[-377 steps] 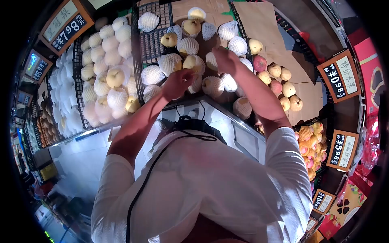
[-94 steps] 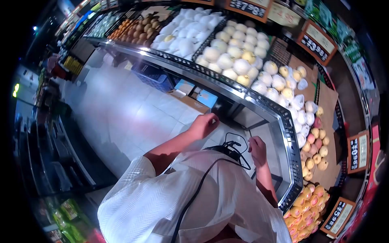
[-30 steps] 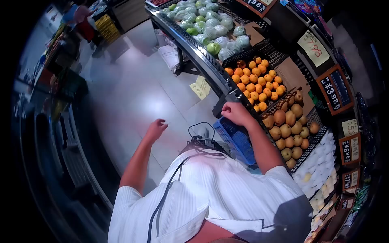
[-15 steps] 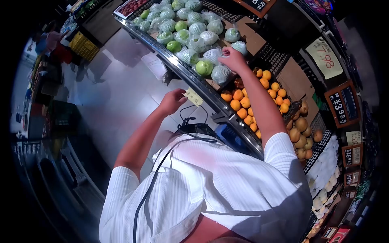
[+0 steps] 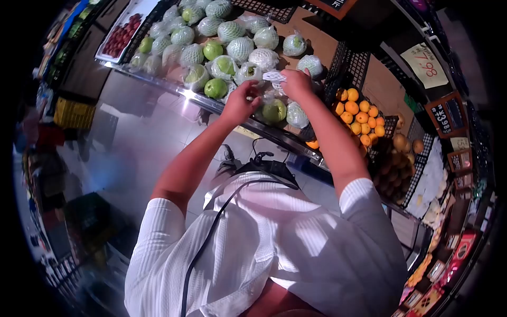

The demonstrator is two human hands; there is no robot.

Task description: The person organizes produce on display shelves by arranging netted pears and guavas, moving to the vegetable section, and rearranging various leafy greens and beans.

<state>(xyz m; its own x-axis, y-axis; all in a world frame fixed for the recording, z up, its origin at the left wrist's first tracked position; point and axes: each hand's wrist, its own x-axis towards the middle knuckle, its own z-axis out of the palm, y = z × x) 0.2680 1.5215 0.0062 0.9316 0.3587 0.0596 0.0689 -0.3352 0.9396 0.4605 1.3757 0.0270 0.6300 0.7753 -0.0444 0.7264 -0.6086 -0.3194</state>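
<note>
Pinches white foam net (image 5: 274, 77) in fingers of right hand (image 5: 297, 83), above the wrapped green fruit (image 5: 274, 111) at the near side of desk (image 5: 188, 95). Appears flattened, with no fruit visible inside. Probably very light, soft and stretchy, not slippery, easy to tear if pulled hard; best taken by the rim, with thumb and fingertips. Reads as curled with a narrow gap at fingers of left hand (image 5: 242, 104), just left of the net; cannot tell if holding anything. Likely firm but easy to bruise under the netting, slick where covered in clear film; best cupped around the sides. Packed closely to the far left with more netted fruit (image 5: 231, 32), leaving little room between pieces. To the right, orange fruit (image 5: 351, 107) beside black crate (image 5: 353, 63), near right forearm (image 5: 338, 132). At far left, red fruit (image 5: 122, 37) in a white tray (image 5: 142, 6).
</note>
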